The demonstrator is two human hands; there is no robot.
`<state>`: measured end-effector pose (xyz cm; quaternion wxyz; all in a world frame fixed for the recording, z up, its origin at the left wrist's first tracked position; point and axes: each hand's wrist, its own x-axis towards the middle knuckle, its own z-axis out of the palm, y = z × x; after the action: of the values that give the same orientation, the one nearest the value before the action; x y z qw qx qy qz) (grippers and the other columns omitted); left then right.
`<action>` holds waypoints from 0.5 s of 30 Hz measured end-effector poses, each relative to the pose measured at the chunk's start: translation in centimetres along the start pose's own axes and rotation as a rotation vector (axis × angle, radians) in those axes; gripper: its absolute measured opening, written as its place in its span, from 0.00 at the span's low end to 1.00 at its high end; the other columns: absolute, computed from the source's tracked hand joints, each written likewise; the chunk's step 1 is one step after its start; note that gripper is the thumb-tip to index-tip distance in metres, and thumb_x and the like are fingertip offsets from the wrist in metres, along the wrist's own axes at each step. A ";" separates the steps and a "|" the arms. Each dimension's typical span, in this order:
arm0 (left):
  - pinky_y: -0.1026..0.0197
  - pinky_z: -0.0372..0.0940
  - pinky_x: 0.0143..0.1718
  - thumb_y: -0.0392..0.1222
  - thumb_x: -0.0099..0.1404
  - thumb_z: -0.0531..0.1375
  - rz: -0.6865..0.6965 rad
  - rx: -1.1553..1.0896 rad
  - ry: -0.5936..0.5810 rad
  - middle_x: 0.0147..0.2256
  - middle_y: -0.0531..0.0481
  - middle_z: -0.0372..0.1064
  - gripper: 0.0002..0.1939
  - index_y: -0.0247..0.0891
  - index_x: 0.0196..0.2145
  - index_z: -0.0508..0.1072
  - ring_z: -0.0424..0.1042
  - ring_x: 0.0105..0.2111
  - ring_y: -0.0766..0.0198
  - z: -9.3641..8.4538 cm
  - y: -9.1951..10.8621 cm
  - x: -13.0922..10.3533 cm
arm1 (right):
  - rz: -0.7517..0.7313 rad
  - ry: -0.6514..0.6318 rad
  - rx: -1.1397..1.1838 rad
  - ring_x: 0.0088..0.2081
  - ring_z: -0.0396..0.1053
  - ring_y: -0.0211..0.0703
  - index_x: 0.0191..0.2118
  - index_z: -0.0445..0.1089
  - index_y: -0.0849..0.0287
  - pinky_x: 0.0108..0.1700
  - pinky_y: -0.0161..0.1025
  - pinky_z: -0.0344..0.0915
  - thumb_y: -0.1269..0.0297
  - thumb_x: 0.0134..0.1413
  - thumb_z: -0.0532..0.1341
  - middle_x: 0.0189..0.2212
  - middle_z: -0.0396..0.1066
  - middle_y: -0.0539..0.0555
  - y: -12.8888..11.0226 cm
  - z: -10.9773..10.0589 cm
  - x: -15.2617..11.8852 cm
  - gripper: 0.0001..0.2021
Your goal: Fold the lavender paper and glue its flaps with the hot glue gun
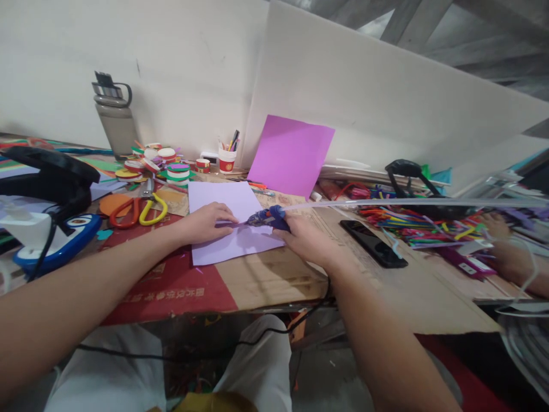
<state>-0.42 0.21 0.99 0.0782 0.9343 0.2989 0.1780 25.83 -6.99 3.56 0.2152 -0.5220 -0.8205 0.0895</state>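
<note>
Judged the gluing as under way, not finished. Saw at the centre of the frame the right hand [302, 234] wrapped around a blue glue gun [274, 217], with a long clear stick [386, 202] running from its back to the right edge. Saw the left hand [206, 223] with thumb and forefinger closed, as it seemed, on a thin purple strip [241, 223], just beside the nozzle, over a pale purple sheet [223, 197]. Could not tell how much glue was already put on, nor find a finished joint. Judged the strip as already cut, but not yet fixed.

Counted then one glue gun, one clear stick and one strip in use. Counted one pale sheet under the hands, perhaps two overlapping, and one brighter purple sheet [291, 154] leaning above the centre. Counted one bottle [115, 120] at upper left, one paper cup [227, 160] with pens at upper centre, one cutting tool [139, 209] with orange and yellow handles at left, and one phone [373, 243] right of centre. Noticed many coloured stems [403, 223] at right and a pile of round pieces [167, 157] at left, too crowded to count. Noticed also one co-worker's hand [495, 226] at the right edge.
</note>
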 end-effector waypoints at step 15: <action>0.55 0.57 0.55 0.44 0.67 0.53 0.036 0.007 -0.056 0.53 0.46 0.66 0.18 0.41 0.52 0.70 0.65 0.51 0.59 0.7 -0.3 0.2 | 0.072 0.064 -0.079 0.45 0.67 0.50 0.44 0.66 0.61 0.46 0.42 0.62 0.66 0.56 0.56 0.44 0.70 0.61 0.7 -1.0 -0.4 0.11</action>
<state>-0.11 0.53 0.38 0.0799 0.9443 0.2807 0.1520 27.01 -7.09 4.07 0.2171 -0.5620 -0.7967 0.0482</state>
